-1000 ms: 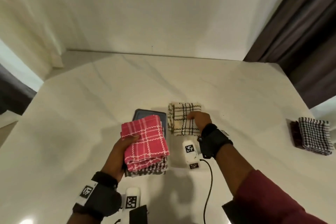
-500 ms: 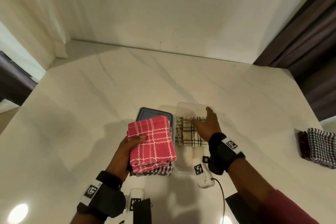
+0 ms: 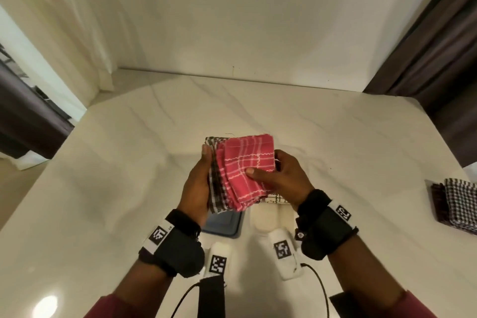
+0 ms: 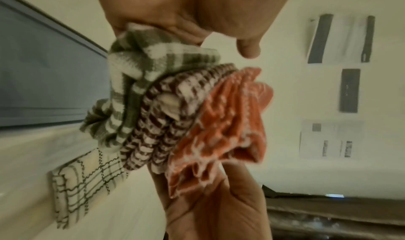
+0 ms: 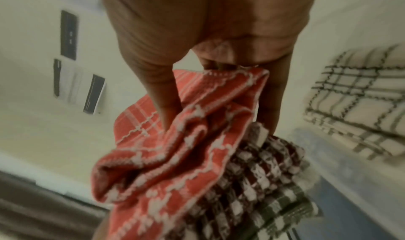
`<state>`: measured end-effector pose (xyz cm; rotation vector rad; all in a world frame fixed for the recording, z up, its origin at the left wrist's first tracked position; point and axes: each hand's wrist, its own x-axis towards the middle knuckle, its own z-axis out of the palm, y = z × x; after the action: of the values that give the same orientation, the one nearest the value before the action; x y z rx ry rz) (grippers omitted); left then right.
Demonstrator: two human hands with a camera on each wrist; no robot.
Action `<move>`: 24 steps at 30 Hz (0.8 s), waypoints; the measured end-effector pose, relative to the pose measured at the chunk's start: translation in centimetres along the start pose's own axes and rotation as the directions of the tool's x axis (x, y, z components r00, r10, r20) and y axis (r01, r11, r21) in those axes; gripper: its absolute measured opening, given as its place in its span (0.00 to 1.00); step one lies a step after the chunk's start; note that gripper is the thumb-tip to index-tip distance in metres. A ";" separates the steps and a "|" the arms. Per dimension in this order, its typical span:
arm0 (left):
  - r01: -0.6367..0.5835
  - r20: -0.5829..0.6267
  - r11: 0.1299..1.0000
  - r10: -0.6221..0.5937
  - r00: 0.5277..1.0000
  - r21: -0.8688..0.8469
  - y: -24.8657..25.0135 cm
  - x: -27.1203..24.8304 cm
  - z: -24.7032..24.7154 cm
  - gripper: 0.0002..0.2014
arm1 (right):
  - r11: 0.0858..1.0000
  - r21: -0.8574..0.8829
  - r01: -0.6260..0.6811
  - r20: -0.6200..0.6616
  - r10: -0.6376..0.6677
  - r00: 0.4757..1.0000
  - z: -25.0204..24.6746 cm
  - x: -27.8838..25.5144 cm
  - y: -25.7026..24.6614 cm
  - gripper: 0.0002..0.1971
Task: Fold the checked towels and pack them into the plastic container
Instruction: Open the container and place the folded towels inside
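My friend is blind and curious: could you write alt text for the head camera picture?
Two hands hold a stack of folded checked towels, pink one on top, above a white marble table: the left hand grips its side, the right hand pinches it. More folded towels lie at the right edge.
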<state>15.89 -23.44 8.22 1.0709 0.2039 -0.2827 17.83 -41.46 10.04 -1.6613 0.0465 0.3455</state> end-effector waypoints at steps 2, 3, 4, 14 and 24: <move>-0.026 -0.016 0.999 0.026 1.000 0.048 -0.3 -0.2 -0.3 0.23 | 0.994 0.103 -0.036 -0.004 0.037 0.999 -0.2 0.0 0.3 0.21; -0.030 -0.032 0.998 0.032 0.999 0.064 -0.5 -0.3 -0.5 0.22 | 0.989 0.139 -0.046 -0.004 0.047 0.999 -0.3 -0.1 0.4 0.21; -0.027 -0.043 0.997 0.030 0.999 0.066 -0.6 -0.4 -0.5 0.21 | 0.984 0.171 -0.054 -0.004 0.056 0.998 -0.3 -0.2 0.4 0.21; 0.043 -0.143 0.928 -0.103 0.984 -0.370 -2.1 0.5 -4.1 0.22 | 0.946 0.305 -0.108 -0.275 0.196 0.941 -6.2 -2.2 2.4 0.22; 0.098 -0.192 0.890 -0.202 0.960 -0.446 -4.2 -0.1 -6.4 0.18 | 0.852 0.166 -0.496 -0.146 0.518 0.843 -3.1 -1.2 8.9 0.20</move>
<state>14.22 -19.63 1.80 0.6410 0.5398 -0.2355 15.25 -45.82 1.96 -1.5352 0.6512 0.5748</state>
